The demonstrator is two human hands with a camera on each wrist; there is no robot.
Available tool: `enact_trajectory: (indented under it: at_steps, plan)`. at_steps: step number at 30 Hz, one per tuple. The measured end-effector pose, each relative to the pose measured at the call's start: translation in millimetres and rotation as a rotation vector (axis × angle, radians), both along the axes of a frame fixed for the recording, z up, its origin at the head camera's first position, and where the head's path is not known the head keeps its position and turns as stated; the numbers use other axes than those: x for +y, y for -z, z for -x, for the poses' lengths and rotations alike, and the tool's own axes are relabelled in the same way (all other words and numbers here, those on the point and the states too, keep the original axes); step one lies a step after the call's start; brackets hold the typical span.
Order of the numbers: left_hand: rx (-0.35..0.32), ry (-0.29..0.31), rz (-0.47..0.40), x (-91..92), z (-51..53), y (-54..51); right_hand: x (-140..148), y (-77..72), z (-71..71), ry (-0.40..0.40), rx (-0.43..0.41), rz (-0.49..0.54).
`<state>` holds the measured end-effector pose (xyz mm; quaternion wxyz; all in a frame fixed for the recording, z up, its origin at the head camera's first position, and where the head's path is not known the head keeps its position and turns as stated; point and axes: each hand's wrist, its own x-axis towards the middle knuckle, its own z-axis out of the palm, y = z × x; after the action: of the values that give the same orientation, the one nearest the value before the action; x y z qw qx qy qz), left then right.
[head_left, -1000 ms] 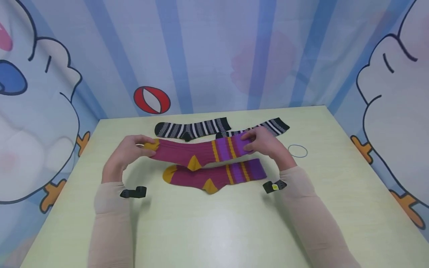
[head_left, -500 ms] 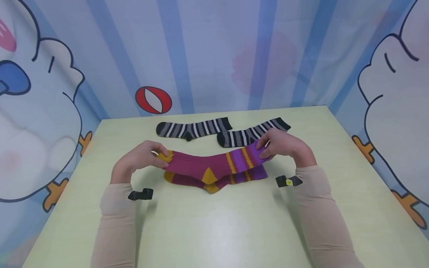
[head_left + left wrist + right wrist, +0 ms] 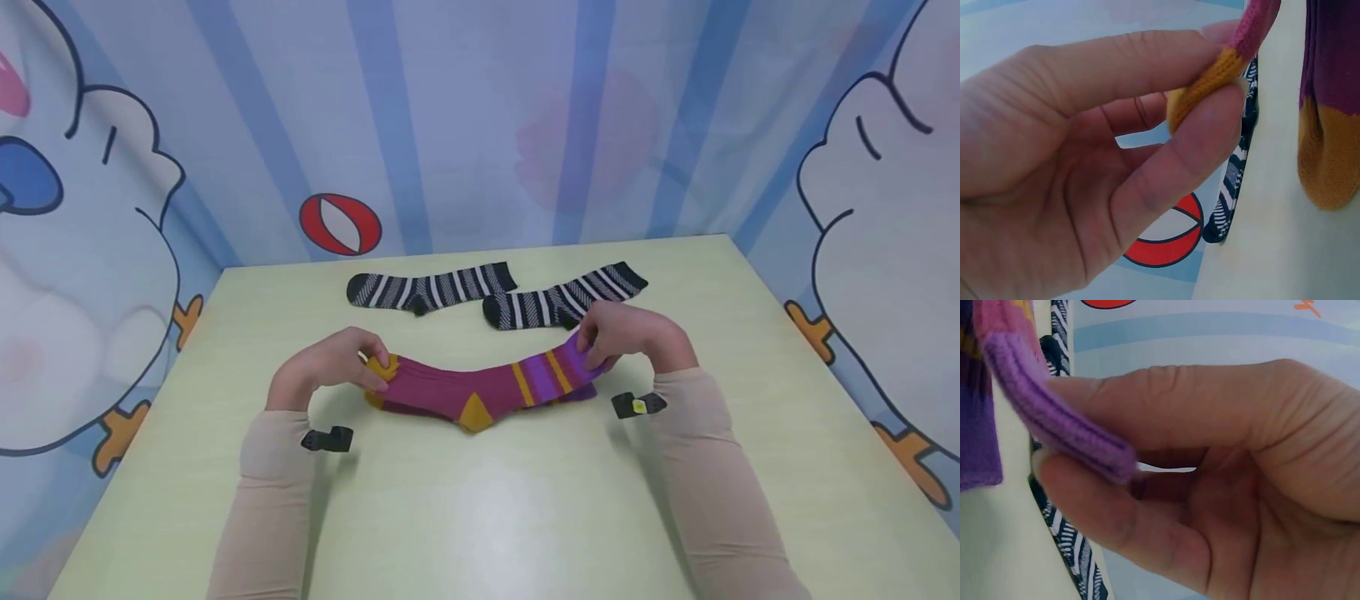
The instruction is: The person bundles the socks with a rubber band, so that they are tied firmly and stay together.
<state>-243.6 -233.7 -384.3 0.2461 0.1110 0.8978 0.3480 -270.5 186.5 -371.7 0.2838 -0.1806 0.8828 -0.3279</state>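
My left hand [image 3: 333, 364] pinches the yellow toe of a maroon sock [image 3: 442, 390]. The sock's purple cuff [image 3: 1066, 428] is pinched between thumb and fingers of my right hand [image 3: 626, 332]. Between the hands the sock sags, its yellow heel lowest, over a second maroon sock [image 3: 1335, 69] that lies on the table and is mostly covered in the head view. In the left wrist view the toe [image 3: 1204, 84] sits between thumb and forefinger, above the lower sock's yellow toe [image 3: 1329, 156].
Behind the maroon pair, two black-and-white striped socks [image 3: 431, 289] [image 3: 525, 309] lie on the pale table [image 3: 465, 517]. The right one is near my right hand. A striped curtain with cartoon figures [image 3: 480, 125] stands around the table's back and sides.
The held sock has come down and toward me, now covering most of the lower sock. Both hands have lowered with it and moved rightward overall. The right striped sock is more visible.
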Motion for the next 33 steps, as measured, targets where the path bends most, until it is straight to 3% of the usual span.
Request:
enact_trajectory:
  at_steps: [7,17,25,33]
  plan:
    - [-0.014,-0.010,0.022,-0.1,1.4,3.4,-8.1,9.8,5.6,0.009,-0.019,-0.036]
    - [-0.004,-0.010,0.046,0.0,5.8,7.9,-14.3,11.8,5.9,0.033,-0.047,-0.072]
    - [-0.059,0.000,0.090,0.6,6.5,12.2,-15.4,12.7,5.9,0.003,-0.030,-0.151]
    - [-0.076,0.015,0.123,0.5,6.0,16.6,-17.5,17.5,6.1,0.037,-0.059,-0.169]
